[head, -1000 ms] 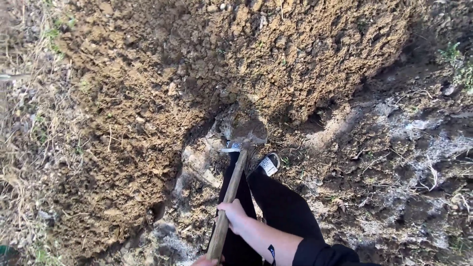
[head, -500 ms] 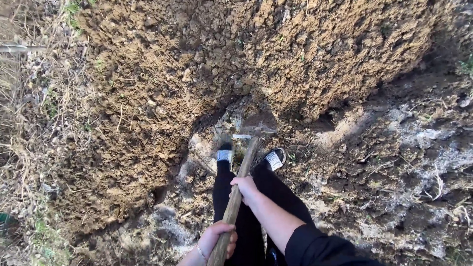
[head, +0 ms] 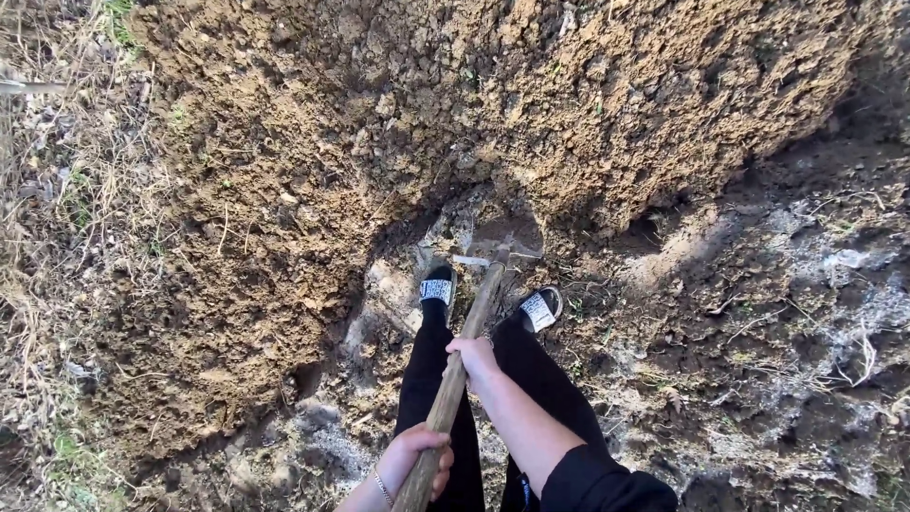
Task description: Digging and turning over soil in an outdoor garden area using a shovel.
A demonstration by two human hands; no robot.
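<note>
Head view: both hands grip soil-caked hoe [head: 493, 256], wooden handle.

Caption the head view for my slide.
Both hands, left and right, grip a wooden hoe biting into the soil bank.

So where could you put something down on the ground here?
The flat grey dirt right of the sandalled feet is bare. The flat strip left of the legs is narrower. Ahead, the heaped brown soil crowds the hoe blade.

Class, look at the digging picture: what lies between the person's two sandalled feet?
In the head view, the hoe's wooden handle runs between the left sandal and right sandal.
</note>
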